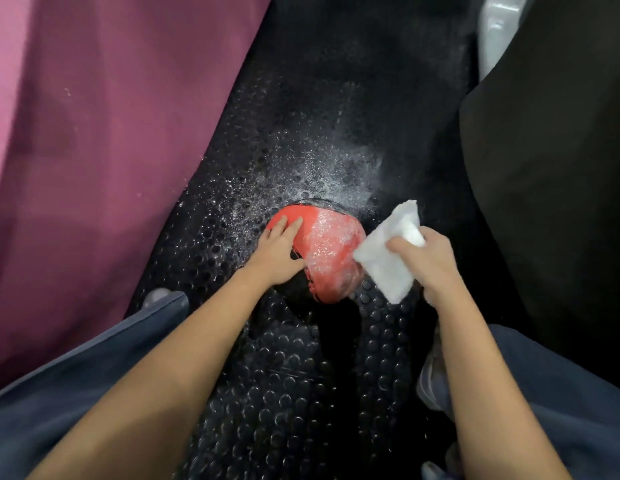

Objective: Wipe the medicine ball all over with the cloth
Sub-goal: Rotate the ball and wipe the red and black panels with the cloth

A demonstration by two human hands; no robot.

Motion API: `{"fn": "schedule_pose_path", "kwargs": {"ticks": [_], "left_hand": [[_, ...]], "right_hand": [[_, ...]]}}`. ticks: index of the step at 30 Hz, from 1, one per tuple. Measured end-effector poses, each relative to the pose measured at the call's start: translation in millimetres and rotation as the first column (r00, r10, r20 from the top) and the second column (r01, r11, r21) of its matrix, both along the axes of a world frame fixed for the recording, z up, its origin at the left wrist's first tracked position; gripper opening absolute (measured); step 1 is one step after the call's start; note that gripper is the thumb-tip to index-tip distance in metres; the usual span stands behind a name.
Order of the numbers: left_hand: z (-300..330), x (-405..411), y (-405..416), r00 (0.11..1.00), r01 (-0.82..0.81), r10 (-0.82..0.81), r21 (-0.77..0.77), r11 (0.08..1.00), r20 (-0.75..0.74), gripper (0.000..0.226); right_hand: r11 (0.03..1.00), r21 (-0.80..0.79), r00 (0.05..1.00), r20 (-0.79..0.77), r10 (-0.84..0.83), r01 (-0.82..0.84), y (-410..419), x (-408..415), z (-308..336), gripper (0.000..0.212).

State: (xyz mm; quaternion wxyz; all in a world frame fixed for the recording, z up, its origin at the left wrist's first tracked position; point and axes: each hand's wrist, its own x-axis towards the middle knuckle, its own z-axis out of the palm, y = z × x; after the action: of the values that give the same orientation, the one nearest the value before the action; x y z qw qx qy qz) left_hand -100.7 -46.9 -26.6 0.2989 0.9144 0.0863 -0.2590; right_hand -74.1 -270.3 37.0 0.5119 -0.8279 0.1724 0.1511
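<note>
ball: red-and-black medicine ball (331, 251) is seen on the studded black floor mat (294, 375), mid-mat, wet and foamy on top.
left hand: left hand (279, 249) is laid flat on the ball's left side, fingers straight and spread.
right hand: right hand (428, 259) is curled round a folded white cloth (386, 258), held at the ball's right edge.
arms: both are extended forward and down.

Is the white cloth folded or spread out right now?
Folded. The cloth shows as a thick, compact rectangular pad gripped in the right hand, beside the wet medicine ball.
</note>
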Motion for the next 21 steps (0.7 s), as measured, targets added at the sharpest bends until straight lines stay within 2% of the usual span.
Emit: {"fn": "schedule_pose_path", "kwargs": {"ticks": [3,5,7,9,12,14,16,17,19,21], "left_hand": [[5,2,1,0.998,-0.006,0.008,0.041,0.999,-0.060,0.085],[15,3,4,0.999,0.016,-0.011,0.089,0.996,-0.052,0.077],[33,4,7,0.995,0.081,-0.086,0.093,0.992,0.049,0.058],[59,5,5,0.984,0.088,-0.081,-0.037,0.995,0.161,0.040],[98,3,-12,0.979,-0.027,0.087,-0.309,0.951,0.184,0.035],[113,-2,-24,0.983,-0.132,0.177,-0.462,0.877,0.057,0.040],[120,-8,-29,0.953,-0.296,0.272,-0.605,0.739,-0.134,0.045],[121,-9,-30,0.925,-0.373,0.320,-0.649,0.664,-0.204,0.045],[126,-8,-31,0.855,-0.493,0.432,-0.711,0.502,-0.288,0.033],[126,-8,-32,0.776,-0.550,0.567,-0.737,0.393,-0.277,0.021]], "right_hand": [[0.996,0.091,0.985,-0.169,0.029,-0.014,6,4,6,0.019],[0.995,0.043,0.981,-0.167,0.098,-0.092,12,7,12,0.024],[0.977,-0.049,0.971,-0.137,0.198,-0.206,18,11,21,0.033],[0.936,-0.139,0.946,-0.086,0.313,-0.322,24,15,34,0.039],[0.897,-0.138,0.907,-0.028,0.419,-0.419,29,18,54,0.040],[0.893,0.089,0.896,-0.022,0.444,-0.441,28,18,65,0.039],[0.835,0.422,0.909,-0.060,0.413,-0.352,25,13,71,0.043],[0.808,0.510,0.921,-0.073,0.383,-0.296,25,10,74,0.048],[0.837,0.518,0.961,-0.094,0.260,-0.175,24,11,70,0.060],[0.895,0.446,0.974,-0.190,0.123,-0.026,25,16,66,0.059]]}}
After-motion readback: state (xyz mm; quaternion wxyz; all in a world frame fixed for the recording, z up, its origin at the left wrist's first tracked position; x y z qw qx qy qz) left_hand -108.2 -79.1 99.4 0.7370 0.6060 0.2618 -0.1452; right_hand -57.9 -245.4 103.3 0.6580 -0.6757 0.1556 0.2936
